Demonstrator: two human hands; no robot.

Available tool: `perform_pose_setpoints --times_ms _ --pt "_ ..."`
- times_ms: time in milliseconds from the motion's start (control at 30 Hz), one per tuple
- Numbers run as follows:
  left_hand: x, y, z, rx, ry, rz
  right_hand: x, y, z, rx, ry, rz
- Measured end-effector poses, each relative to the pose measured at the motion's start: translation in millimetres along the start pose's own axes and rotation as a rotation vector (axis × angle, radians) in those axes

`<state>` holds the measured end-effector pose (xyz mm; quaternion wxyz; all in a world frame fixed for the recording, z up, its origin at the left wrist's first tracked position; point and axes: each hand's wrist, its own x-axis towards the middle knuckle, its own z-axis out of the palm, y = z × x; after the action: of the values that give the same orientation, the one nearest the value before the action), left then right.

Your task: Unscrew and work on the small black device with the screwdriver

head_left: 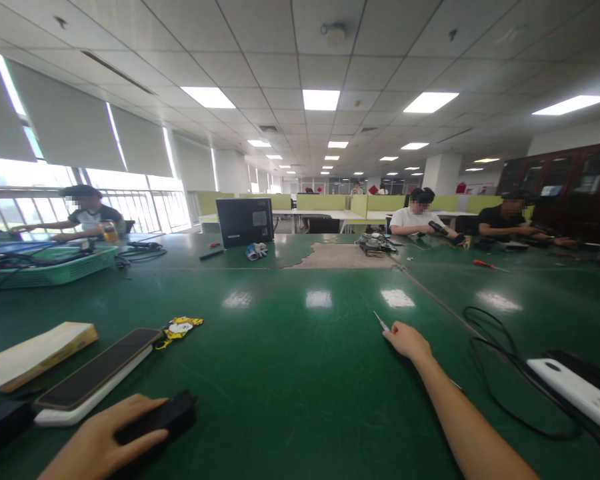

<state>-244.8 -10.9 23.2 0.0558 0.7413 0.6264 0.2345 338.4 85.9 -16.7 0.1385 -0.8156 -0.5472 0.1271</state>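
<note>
My left hand point(107, 437), at the bottom left, is wrapped round a black, box-like object point(180, 411) that lies on or just above the green table point(280, 373). At the right of centre my right hand point(409, 340) pinches a thin tool with a pale metal tip point(379, 320), which points away and to the left. Its handle is hidden in the fingers. Near my left hand a dark-screened phone point(103, 367) rests on a white object point(63, 417), with a yellow cartoon charm point(180, 328) at its far end.
A white and yellow box point(40, 353) and a green basket point(65, 268) stand at left. Black cables point(500, 400) and a white device point(573, 390) lie at right. Further off are a black metal case point(245, 223), gloves point(257, 251), an orange screwdriver point(485, 265) and three seated people.
</note>
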Motion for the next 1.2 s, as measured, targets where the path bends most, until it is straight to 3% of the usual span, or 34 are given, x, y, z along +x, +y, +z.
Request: perform_pose_setpoints --times_ms 167,333,400,467,533,567,633,733,833,967,1200 --pt "34 69 32.8 -0.186 -0.218 0.145 -2 -1 -1 0.02 -0.004 0.021" --pt "51 140 68.0 -0.223 -0.275 0.234 -2 0 -10 0.043 0.001 0.054" --pt "53 158 80.0 -0.249 -0.259 0.259 -7 -7 -25 0.082 0.083 0.062" --pt "54 171 89.8 -0.282 -0.242 0.271 -19 -26 -45 0.229 0.261 -0.006" --pt "54 181 97.2 -0.302 -0.24 0.289 -40 -55 -63 0.601 0.367 -0.21" --pt "53 185 100.3 -0.307 -0.24 0.303 -54 -72 -69 0.867 0.344 -0.328" --pt "51 191 105.6 -0.317 -0.236 0.333 -84 -104 -74 1.361 0.159 -0.505" --pt "46 197 111.8 -0.334 -0.233 0.376 -123 -137 -67 1.708 -0.056 -0.634" --pt "40 202 114.3 -0.345 -0.255 0.405 -141 -149 -55 1.83 -0.133 -0.641" --pt "36 204 112.0 -0.328 -0.284 0.437 -143 -150 -48 1.945 -0.136 -0.644" --pt "34 203 107.3 -0.305 -0.278 0.476 -149 -152 -47 1.882 -0.157 -0.683"
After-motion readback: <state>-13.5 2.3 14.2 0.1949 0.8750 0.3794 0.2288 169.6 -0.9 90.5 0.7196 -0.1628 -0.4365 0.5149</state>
